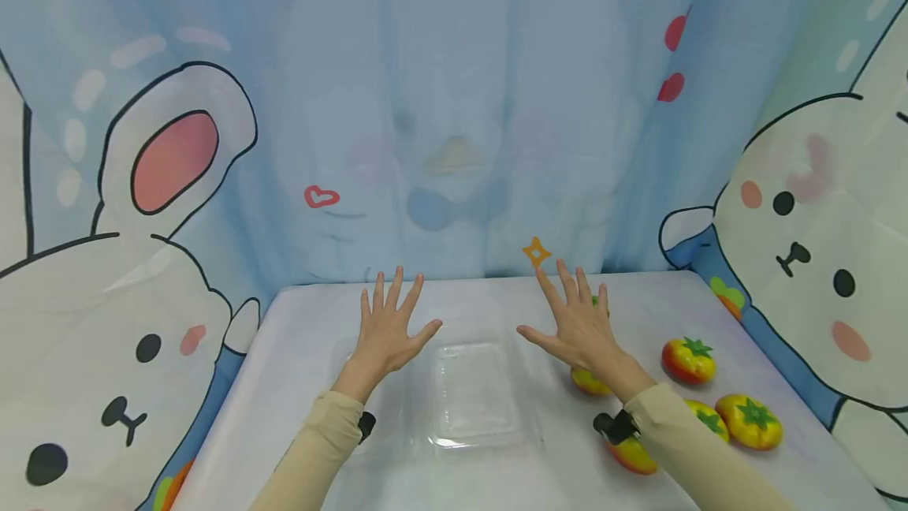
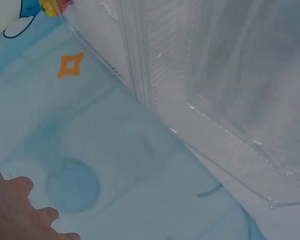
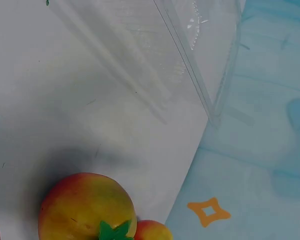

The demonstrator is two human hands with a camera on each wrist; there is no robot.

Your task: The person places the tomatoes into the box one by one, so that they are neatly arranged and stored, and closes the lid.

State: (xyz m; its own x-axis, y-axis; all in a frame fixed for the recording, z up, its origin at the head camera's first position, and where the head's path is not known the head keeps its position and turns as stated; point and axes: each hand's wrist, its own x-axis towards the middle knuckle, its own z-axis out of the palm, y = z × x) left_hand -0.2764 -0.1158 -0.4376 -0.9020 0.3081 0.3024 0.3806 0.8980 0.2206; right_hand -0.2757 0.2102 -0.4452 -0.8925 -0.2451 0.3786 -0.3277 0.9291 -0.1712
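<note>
Fingers straight and splayed, the left hand (image 1: 386, 337) and right hand (image 1: 583, 330) hover over a white table (image 1: 301, 361) — a clear plastic clamshell container (image 1: 474, 394) lies between and below them, yellow-red persimmon-like fruits (image 1: 752, 424) around the right sleeve (image 1: 698, 444).

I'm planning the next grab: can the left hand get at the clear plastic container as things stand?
Probably yes: the left hand is spread and empty, the clear plastic container lies close by, and nothing visible stands between them.
</note>
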